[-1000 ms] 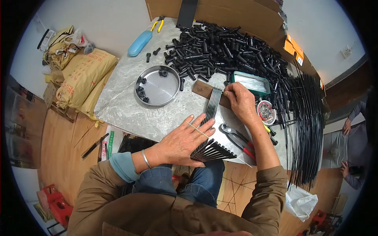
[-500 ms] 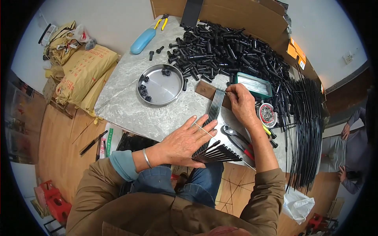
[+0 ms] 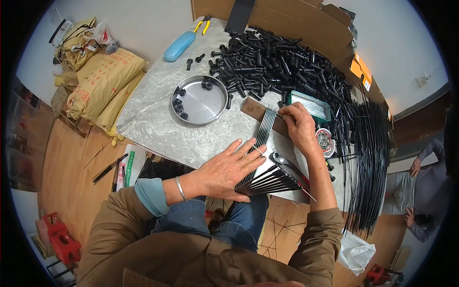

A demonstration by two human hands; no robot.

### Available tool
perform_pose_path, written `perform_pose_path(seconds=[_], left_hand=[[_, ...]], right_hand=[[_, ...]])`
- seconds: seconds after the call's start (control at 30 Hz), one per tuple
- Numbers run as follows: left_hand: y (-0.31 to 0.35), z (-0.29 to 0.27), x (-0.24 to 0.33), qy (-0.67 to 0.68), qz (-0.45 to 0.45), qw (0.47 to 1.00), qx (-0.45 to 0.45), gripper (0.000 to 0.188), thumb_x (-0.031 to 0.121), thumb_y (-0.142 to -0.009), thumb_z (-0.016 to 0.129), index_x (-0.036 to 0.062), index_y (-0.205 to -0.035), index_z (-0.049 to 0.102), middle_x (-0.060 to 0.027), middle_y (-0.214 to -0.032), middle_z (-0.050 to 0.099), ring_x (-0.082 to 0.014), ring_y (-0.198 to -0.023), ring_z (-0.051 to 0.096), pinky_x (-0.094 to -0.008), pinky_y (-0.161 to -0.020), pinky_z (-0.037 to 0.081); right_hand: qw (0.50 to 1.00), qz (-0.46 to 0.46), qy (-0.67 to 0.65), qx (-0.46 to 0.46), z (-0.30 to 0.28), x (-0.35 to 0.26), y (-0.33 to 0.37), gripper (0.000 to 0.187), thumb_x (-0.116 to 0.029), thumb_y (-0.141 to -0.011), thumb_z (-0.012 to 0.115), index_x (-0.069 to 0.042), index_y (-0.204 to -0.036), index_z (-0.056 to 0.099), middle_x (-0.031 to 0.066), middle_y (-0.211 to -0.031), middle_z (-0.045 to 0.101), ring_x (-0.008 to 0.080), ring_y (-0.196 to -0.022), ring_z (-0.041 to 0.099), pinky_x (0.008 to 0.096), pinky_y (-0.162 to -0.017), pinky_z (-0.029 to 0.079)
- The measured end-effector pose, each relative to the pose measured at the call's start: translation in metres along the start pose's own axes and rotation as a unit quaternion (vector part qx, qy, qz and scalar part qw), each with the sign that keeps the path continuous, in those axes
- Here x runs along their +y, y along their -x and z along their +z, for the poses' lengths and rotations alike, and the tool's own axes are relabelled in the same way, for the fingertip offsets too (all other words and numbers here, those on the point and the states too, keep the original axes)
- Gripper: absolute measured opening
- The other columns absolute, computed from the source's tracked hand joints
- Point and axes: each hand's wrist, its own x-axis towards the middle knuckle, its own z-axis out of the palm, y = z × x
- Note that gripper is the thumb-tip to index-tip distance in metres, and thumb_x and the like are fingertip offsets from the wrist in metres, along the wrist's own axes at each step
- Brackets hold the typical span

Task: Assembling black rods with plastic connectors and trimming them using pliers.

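My left hand (image 3: 222,173) lies palm down over a row of thin black rods (image 3: 264,131), its fingers stretched out and apart. A thin white stick (image 3: 257,148) passes by its fingers. Past this hand, the rods fan out to the right with dark knobbed ends (image 3: 279,181). The far rod tips rest across a brown wooden block (image 3: 252,109). Beside those tips my right hand (image 3: 302,130) is closed in a pinch; what its fingertips hold is too small to make out. Pliers with red handles (image 3: 285,164) lie between the rods and my right forearm.
A round metal tray (image 3: 201,119) holds a few black parts. Behind lies a heap of black cylindrical parts (image 3: 267,62). To the right are a green tin of thin pale sticks (image 3: 311,105), a tub of small metal bits (image 3: 325,142) and long black rods (image 3: 373,167). Another person (image 3: 425,177) is at far right.
My right hand has drawn slightly right, away from the rod tips. The knobbed rod ends are spread a little wider to the right. The whole view has shifted slightly.
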Motion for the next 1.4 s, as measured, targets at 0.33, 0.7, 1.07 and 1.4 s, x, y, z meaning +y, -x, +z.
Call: perform_pose_path(seconds=[0.33,0.7,1.07,1.4], left_hand=[[0.002,0.003,-0.001,-0.006,0.002,1.000,0.003,0.097,0.057,-0.072,0.070,0.0001,-0.141,0.033,-0.0176,-0.151,0.022,-0.0369,-0.142,0.016,-0.0504,-0.115,0.017],[0.004,0.005,-0.004,0.013,0.019,0.999,0.038,0.098,0.055,-0.067,0.074,-0.0003,-0.139,0.036,-0.0181,-0.151,0.022,-0.0387,-0.140,0.018,-0.0508,-0.114,0.018],[0.004,0.003,-0.003,0.001,0.015,1.000,0.022,0.097,0.054,-0.071,0.072,-0.0016,-0.140,0.034,-0.0178,-0.152,0.021,-0.0370,-0.141,0.016,-0.0507,-0.114,0.017],[0.008,0.004,-0.002,0.004,0.044,0.999,0.013,0.096,0.056,-0.070,0.072,-0.0005,-0.140,0.036,-0.0173,-0.152,0.022,-0.0356,-0.142,0.016,-0.0495,-0.115,0.016]], right_hand=[[0.998,0.049,0.030,-0.041,-0.004,-0.007,-0.006,0.015,-0.005,-0.082,0.060,-0.004,-0.096,0.067,0.0124,-0.090,0.068,0.0273,-0.082,0.065,0.0339,-0.075,0.050],[0.999,0.037,-0.016,-0.022,0.010,0.000,-0.010,0.016,-0.006,-0.083,0.061,-0.003,-0.099,0.062,0.0109,-0.088,0.068,0.0221,-0.079,0.065,0.0301,-0.073,0.049],[0.989,-0.036,0.143,-0.024,-0.004,0.007,-0.002,0.010,-0.010,-0.082,0.058,-0.003,-0.086,0.066,0.0147,-0.086,0.066,0.0341,-0.083,0.061,0.0415,-0.076,0.047],[0.966,0.110,0.221,0.079,-0.035,0.057,-0.025,0.014,-0.018,-0.082,0.064,-0.007,-0.090,0.068,0.0114,-0.091,0.066,0.0304,-0.087,0.063,0.0388,-0.076,0.048]])
